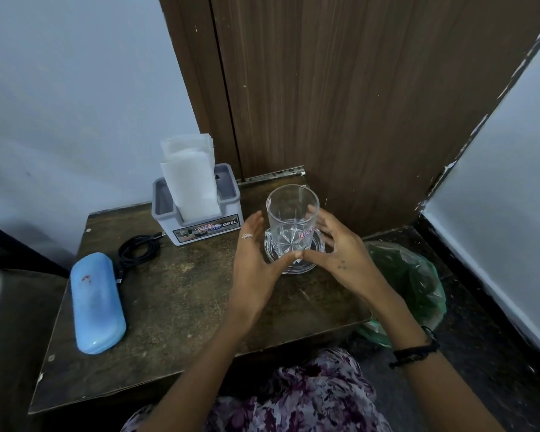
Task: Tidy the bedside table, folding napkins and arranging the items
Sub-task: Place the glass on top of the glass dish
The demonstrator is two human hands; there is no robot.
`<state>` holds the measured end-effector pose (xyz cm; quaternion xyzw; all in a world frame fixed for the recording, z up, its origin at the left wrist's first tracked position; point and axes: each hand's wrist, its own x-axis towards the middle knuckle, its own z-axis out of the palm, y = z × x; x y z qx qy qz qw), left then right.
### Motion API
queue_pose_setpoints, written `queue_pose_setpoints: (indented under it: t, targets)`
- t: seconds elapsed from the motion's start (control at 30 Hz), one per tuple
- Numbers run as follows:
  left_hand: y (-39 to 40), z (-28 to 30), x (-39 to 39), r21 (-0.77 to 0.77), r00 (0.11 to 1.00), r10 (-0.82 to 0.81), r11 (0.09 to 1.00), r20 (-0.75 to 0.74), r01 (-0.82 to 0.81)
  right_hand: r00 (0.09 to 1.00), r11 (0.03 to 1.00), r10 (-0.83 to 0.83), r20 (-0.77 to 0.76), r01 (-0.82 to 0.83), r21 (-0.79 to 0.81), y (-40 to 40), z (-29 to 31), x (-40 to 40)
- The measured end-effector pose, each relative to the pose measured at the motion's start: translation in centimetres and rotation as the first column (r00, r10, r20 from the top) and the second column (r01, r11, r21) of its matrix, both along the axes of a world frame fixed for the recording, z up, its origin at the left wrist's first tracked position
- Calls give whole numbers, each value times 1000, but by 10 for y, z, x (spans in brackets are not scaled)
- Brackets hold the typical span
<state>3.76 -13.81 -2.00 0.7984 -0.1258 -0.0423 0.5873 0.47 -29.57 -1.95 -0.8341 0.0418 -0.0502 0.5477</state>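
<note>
On the dark wooden worktop (175, 294), a clear glass (292, 222) on its coaster (296, 266) is framed between the relaxed, spread fingers of the left hand (258, 263) and right hand (340, 247); nothing is gripped.

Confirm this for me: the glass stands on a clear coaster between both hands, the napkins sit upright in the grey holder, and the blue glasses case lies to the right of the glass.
One detail is off. In the head view the blue glasses case lies to the left of the glass, near the table's left edge beside the black cable. The rest holds: the glass stands on the clear coaster between the left hand and right hand, napkins upright in the grey holder.
</note>
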Motion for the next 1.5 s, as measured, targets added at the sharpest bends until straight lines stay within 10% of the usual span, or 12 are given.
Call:
queue_pose_setpoints:
  t: [0.97, 1.5]
  targets:
    - [2, -34, 24, 53, 989, 122, 992, -84, -118, 999, 984, -12, 34, 6, 178, -26, -36, 22]
    - [-20, -36, 68, 273, 978, 144, 945, 148, -181, 999, 974, -25, 24, 19, 224, -29, -43, 82]
